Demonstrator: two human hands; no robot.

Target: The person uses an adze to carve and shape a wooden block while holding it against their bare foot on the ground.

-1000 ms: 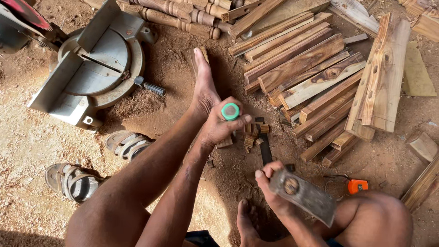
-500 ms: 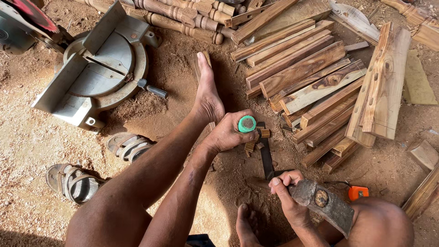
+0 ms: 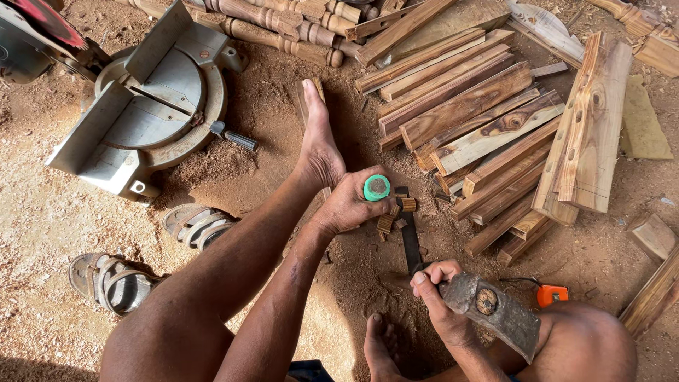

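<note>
My left hand [image 3: 348, 204] is closed around a chisel with a green-capped handle [image 3: 377, 187], held upright over small split wood bits [image 3: 397, 212] on the dirt. Beside it lies a dark narrow strip [image 3: 410, 240]. My right hand [image 3: 437, 293] grips a hatchet [image 3: 495, 315] close to its rusty iron head, low and near my knee, a little right of the chisel. One bare foot [image 3: 318, 141] stretches forward past the left hand. My other foot [image 3: 382, 346] is tucked near the hatchet.
A pile of wooden slats and boards [image 3: 481, 120] lies to the right. Turned wooden spindles [image 3: 276, 25] lie at the top. A mitre saw base [image 3: 155, 106] sits at the left, with two sandals [image 3: 191, 223] [image 3: 106, 283] below it. An orange tool [image 3: 550, 295] lies by my knee.
My right hand has shifted the hatchet rightward and lower, turning its head. The left hand with the green-capped chisel has stayed over the wood bits.
</note>
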